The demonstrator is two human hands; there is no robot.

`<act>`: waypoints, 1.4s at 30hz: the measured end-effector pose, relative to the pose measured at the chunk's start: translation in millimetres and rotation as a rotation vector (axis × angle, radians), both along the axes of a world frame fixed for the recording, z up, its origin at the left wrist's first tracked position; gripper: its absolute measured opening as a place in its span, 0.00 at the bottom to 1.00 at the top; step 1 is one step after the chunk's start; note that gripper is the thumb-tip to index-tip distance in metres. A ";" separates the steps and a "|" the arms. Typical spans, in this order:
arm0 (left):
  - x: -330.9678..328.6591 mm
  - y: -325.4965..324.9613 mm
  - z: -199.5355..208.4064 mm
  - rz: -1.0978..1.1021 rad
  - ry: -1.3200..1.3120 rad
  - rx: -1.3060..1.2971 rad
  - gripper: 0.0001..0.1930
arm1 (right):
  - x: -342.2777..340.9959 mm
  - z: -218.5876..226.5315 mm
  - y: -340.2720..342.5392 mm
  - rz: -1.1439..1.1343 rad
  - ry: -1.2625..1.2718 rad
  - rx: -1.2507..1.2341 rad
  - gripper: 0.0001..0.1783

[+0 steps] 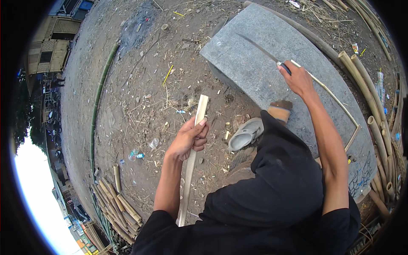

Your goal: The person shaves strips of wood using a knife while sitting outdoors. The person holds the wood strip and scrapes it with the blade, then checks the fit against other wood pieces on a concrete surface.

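My left hand is closed round a long, flat, pale bamboo strip. The strip's broad end sticks up past my fingers, and its length runs down beside my forearm toward my body. To the right, my right hand grips the dark handle of a long, thin-bladed knife. The blade points up and left over a grey stone slab, apart from the bamboo strip. Whether the blade touches the slab, I cannot tell.
A thin bent stick lies along the slab near my right forearm. A grey clog is by my leg. Bamboo poles lie at the right, cut bamboo pieces at the lower left. A green pole crosses the littered ground.
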State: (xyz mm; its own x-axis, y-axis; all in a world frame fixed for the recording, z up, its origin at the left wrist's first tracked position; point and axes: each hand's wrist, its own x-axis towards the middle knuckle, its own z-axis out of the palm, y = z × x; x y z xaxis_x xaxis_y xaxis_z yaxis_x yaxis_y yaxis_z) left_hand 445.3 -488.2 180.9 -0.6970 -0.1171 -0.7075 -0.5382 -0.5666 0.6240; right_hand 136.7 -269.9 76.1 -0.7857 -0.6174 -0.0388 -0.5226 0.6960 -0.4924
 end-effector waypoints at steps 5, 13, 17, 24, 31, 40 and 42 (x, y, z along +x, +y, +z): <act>-0.9 -2.0 -16.5 0.050 0.001 -0.038 0.06 | 41.4 24.1 -24.1 0.203 -0.145 -0.349 0.22; -26.4 23.8 -9.7 -0.002 -0.054 -0.201 0.07 | 99.4 47.0 -46.5 0.617 -0.022 -0.374 0.21; -24.9 30.1 -13.8 -0.042 -0.042 -0.195 0.08 | 111.2 43.3 -44.0 0.659 0.004 -0.405 0.21; -24.2 44.8 -0.7 -0.083 0.017 -0.281 0.10 | 72.4 21.8 -32.0 0.402 0.051 -0.194 0.22; -26.1 29.5 0.1 -0.014 0.035 -0.168 0.10 | 61.6 16.9 -3.0 0.076 -0.214 -0.429 0.22; -34.8 35.1 -14.8 0.065 0.187 0.022 0.13 | 99.8 35.3 -22.6 0.506 -0.090 -0.603 0.22; -38.1 44.2 -19.9 0.123 0.209 -0.055 0.14 | 102.2 33.8 -24.6 0.537 -0.083 -0.588 0.23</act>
